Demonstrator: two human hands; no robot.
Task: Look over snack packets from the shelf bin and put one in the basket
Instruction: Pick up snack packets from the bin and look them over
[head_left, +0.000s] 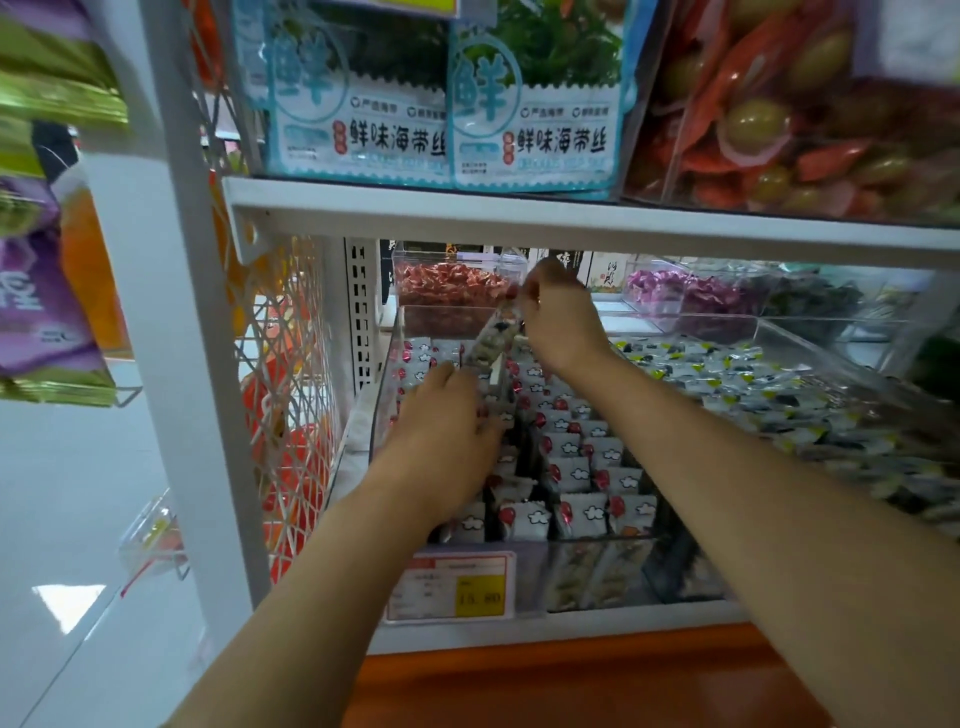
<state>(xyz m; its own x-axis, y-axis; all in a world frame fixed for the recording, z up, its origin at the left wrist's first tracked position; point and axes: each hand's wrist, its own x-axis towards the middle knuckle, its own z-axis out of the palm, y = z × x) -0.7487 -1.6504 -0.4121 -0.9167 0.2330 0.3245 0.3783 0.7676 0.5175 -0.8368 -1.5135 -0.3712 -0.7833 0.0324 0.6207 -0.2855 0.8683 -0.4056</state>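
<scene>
A clear plastic shelf bin (597, 571) holds several small white snack packets (582, 473) with red marks, stacked in rows. Both my arms reach into it. My right hand (558, 317) pinches the top end of one long packet (491, 340) and holds it tilted above the bin. My left hand (447, 431) lies lower, over the packets on the bin's left side, its fingers touching the lifted packet's lower end. No basket is in view.
A second clear bin (779, 395) of packets with yellow-green marks sits to the right. Bins of red (452, 286) and purple (691, 293) sweets stand behind. A white shelf board (571, 221) hangs low overhead with seaweed bags (441, 104) on it. A price tag (452, 587) fronts the bin.
</scene>
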